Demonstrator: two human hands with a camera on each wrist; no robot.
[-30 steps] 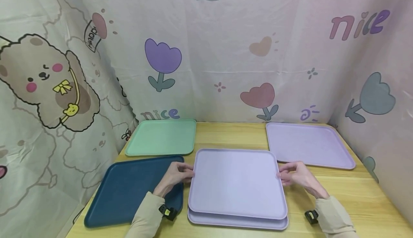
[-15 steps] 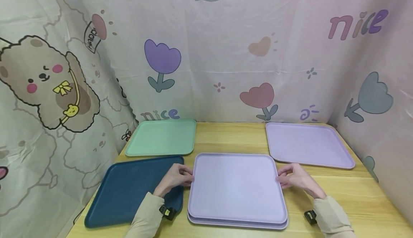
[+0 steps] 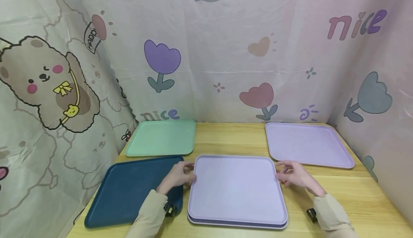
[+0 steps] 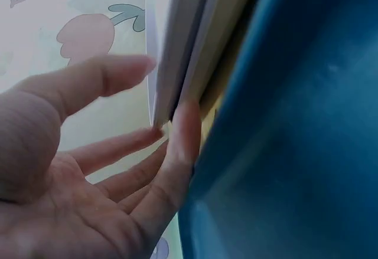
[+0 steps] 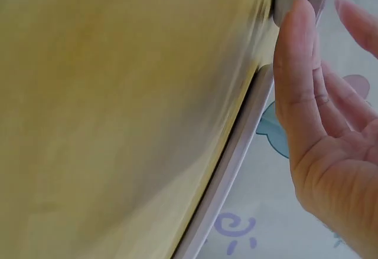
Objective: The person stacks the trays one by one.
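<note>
Two lilac trays lie stacked at the table's near middle, the upper tray (image 3: 238,189) almost covering the lower tray (image 3: 237,225), whose rim shows along the front. At the stack's left edge is my left hand (image 3: 176,175); in the left wrist view its thumb and fingers (image 4: 189,129) are spread around the rims, fingertips right at them. My right hand (image 3: 295,175) is at the opposite edge. In the right wrist view its fingers (image 5: 295,64) are fairly straight beside the rims and the thumb stands away from them.
A dark blue tray (image 3: 129,191) lies left of the stack, partly under my left forearm. Behind it is a green tray (image 3: 161,137). Another lilac tray (image 3: 309,144) sits at the back right of the wooden table (image 3: 230,132). A printed curtain (image 3: 209,51) hangs behind.
The upper lilac tray has come down and toward me onto the lower one, closing the gap between their front rims. Both hands have since loosened their grip at its sides.
</note>
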